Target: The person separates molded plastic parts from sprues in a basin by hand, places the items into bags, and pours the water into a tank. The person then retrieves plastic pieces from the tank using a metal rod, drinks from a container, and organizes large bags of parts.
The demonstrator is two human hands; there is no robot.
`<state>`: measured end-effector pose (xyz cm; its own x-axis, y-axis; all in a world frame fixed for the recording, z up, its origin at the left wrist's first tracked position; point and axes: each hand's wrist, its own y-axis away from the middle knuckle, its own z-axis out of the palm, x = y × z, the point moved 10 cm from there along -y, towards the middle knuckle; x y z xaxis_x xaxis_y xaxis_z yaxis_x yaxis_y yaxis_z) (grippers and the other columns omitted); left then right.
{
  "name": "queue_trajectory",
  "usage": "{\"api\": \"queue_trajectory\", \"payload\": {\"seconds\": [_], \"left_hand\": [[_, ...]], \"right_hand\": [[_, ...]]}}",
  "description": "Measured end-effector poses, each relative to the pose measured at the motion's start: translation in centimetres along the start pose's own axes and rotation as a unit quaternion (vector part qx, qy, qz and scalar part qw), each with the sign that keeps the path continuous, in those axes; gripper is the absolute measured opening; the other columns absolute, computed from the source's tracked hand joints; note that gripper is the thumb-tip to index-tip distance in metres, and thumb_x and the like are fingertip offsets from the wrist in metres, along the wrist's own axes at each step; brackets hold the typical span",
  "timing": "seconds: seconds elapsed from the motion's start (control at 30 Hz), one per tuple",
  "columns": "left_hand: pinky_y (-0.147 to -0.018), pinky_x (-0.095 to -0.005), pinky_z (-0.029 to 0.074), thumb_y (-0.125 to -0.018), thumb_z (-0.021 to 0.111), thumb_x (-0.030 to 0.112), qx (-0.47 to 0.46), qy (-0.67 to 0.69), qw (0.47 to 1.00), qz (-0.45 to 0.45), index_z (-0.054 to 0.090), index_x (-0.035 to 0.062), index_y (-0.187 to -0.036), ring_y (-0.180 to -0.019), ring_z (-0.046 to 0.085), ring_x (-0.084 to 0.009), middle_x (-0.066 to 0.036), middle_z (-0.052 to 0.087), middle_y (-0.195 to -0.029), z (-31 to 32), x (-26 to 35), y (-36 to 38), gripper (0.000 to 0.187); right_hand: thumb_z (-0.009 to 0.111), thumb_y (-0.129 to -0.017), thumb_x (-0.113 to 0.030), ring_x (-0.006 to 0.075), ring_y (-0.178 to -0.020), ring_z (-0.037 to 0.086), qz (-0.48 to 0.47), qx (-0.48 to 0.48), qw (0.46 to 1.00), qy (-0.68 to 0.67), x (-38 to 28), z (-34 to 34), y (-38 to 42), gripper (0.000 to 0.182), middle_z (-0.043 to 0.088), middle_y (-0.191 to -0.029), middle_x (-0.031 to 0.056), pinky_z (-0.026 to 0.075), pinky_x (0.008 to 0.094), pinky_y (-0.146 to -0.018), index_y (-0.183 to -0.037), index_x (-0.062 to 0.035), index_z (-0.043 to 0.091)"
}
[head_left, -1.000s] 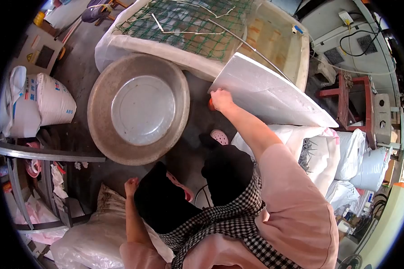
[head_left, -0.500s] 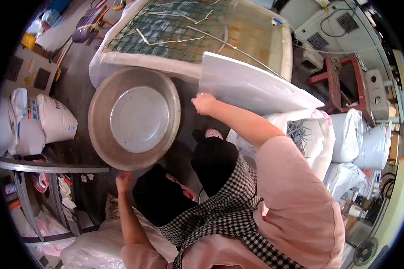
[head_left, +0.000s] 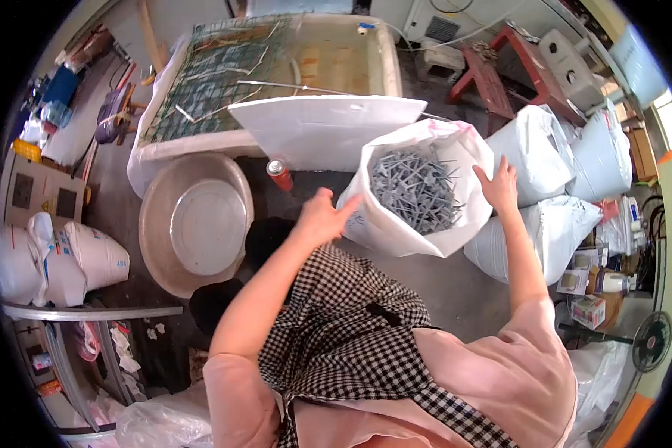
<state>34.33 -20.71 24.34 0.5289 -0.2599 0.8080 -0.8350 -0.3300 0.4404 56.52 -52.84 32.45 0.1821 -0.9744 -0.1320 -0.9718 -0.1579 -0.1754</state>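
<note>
A white woven sack (head_left: 358, 224) stands open on the floor, filled with small grey spiky pieces (head_left: 417, 191). My left hand (head_left: 324, 216) is at the sack's left side, thumb and fingers apart, its fingertips close to the sack wall. On the opposite side, my right hand (head_left: 502, 187) has its fingers spread right at the sack's rim. Both hands hold nothing. A white board (head_left: 321, 131) leans behind the sack against the tub. To the left of my knees sits a wide, round, empty basin (head_left: 157, 246).
A red can (head_left: 279, 175) stands between basin and board. Behind is a white-walled tub (head_left: 201, 145) of water with green netting (head_left: 216, 82). Filled white bags (head_left: 530, 153) crowd the right, near a red stool (head_left: 485, 86). A metal rack (head_left: 89, 312) stands at left.
My view and body have turned right, toward the sack. My left hand has come from beside the basin to the sack; my right hand has left the board's edge for the sack's right side.
</note>
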Motion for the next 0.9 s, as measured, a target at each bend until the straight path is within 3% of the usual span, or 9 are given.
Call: {"api": "queue_trajectory", "payload": {"seconds": [0.03, 0.13, 0.17, 0.2, 0.33, 0.6, 0.73, 0.8, 0.9], "left_hand": [[-0.050, -0.0292, 0.053, -0.078, 0.060, 0.051, -0.061, -0.004, 0.996, -0.065, 0.028, -0.0174, -0.122, -0.060, 0.064, -0.0224, -0.020, 0.061, -0.075, 3.1, 0.3, 0.0, 0.087], [-0.047, -0.0316, 0.054, -0.080, 0.058, 0.044, -0.086, 0.116, 0.984, -0.104, 0.041, -0.0235, -0.104, -0.058, 0.063, -0.0254, -0.023, 0.060, -0.076, 8.0, 0.3, -1.2, 0.074], [-0.047, -0.0316, 0.054, -0.080, 0.058, 0.044, -0.084, 0.110, 0.985, -0.100, 0.041, -0.0235, -0.104, -0.058, 0.063, -0.0254, -0.023, 0.060, -0.076, 9.2, -0.8, -2.1, 0.074], [-0.045, -0.0321, 0.054, -0.081, 0.055, 0.035, -0.032, 0.163, 0.984, -0.065, 0.046, -0.0208, -0.099, -0.057, 0.062, -0.0254, -0.021, 0.060, -0.076, 9.3, -1.5, -3.7, 0.060], [-0.038, -0.0349, 0.052, -0.077, 0.046, 0.015, 0.086, 0.225, 0.971, -0.001, 0.050, -0.0189, -0.089, -0.056, 0.063, -0.0302, -0.024, 0.059, -0.078, 6.5, -1.5, -3.2, 0.036], [-0.035, -0.0328, 0.049, -0.074, 0.042, 0.005, 0.046, 0.229, 0.970, 0.068, 0.053, -0.0079, -0.091, -0.052, 0.058, -0.0240, -0.014, 0.057, -0.071, 7.2, 0.6, -0.3, 0.024], [-0.050, -0.0293, 0.052, -0.075, 0.042, 0.006, 0.062, 0.044, 0.988, 0.135, 0.054, -0.0072, -0.095, -0.063, 0.061, -0.0213, -0.013, 0.060, -0.074, 6.5, 2.1, -0.6, 0.026], [-0.061, -0.0277, 0.052, -0.082, 0.049, 0.016, 0.037, 0.041, 0.995, 0.089, 0.053, -0.0062, -0.101, -0.072, 0.062, -0.0193, -0.014, 0.062, -0.082, 6.2, 1.1, -0.9, 0.030], [-0.055, -0.0283, 0.050, -0.082, 0.058, 0.043, -0.136, 0.147, 0.979, 0.025, 0.041, -0.0090, -0.118, -0.066, 0.062, -0.0177, -0.016, 0.063, -0.080, 6.7, 0.2, -0.4, 0.065]], "right_hand": [[0.058, -0.073, -0.059, 0.0424, -0.108, 0.047, 0.049, -0.031, 0.998, -0.016, 3.8, 2.6, 0.0, 0.093, 0.045, -0.117, 0.0320, 0.040, 0.0423, -0.091, -0.126, 0.0114, 0.030], [0.056, -0.075, -0.059, 0.0403, -0.102, 0.054, 0.180, -0.185, 0.958, -0.127, 8.6, 7.9, 1.6, 0.092, 0.051, -0.105, 0.0367, 0.043, 0.0455, -0.087, -0.121, 0.0176, 0.035], [0.057, -0.076, -0.053, 0.0400, -0.091, 0.060, 0.195, -0.243, 0.926, -0.212, 7.8, 8.5, 2.4, 0.079, 0.059, -0.092, 0.0324, 0.046, 0.0434, -0.081, -0.108, 0.0181, 0.048], [0.059, -0.078, -0.041, 0.0385, -0.090, 0.060, 0.112, -0.152, 0.967, -0.174, 8.5, 9.9, 1.1, 0.060, 0.060, -0.091, 0.0313, 0.046, 0.0418, -0.079, -0.094, 0.0167, 0.056], [0.055, -0.076, -0.025, 0.0423, -0.090, 0.058, 0.064, -0.139, 0.961, -0.230, 7.9, 8.2, 2.7, 0.041, 0.058, -0.088, 0.0325, 0.044, 0.0435, -0.079, -0.089, 0.0133, 0.058], [0.052, -0.076, -0.019, 0.0359, -0.079, 0.061, 0.111, -0.111, 0.953, -0.257, 9.7, 4.2, 7.8, 0.033, 0.059, -0.080, 0.0293, 0.044, 0.0407, -0.071, -0.089, 0.0108, 0.058], [0.052, -0.080, -0.025, 0.0392, -0.086, 0.059, 0.045, -0.137, 0.968, -0.205, 7.3, 3.2, 6.9, 0.038, 0.059, -0.083, 0.0300, 0.044, 0.0449, -0.077, -0.085, 0.0114, 0.058], [0.053, -0.083, -0.040, 0.0382, -0.082, 0.061, 0.118, -0.330, 0.928, -0.124, 6.9, 4.0, 7.2, 0.057, 0.062, -0.081, 0.0271, 0.047, 0.0432, -0.073, -0.096, 0.0157, 0.055], [0.057, -0.079, -0.047, 0.0388, -0.084, 0.060, -0.003, -0.115, 0.985, 0.128, 2.8, -2.2, 2.6, 0.074, 0.061, -0.089, 0.0264, 0.048, 0.0427, -0.073, -0.126, 0.0068, 0.036]]}}
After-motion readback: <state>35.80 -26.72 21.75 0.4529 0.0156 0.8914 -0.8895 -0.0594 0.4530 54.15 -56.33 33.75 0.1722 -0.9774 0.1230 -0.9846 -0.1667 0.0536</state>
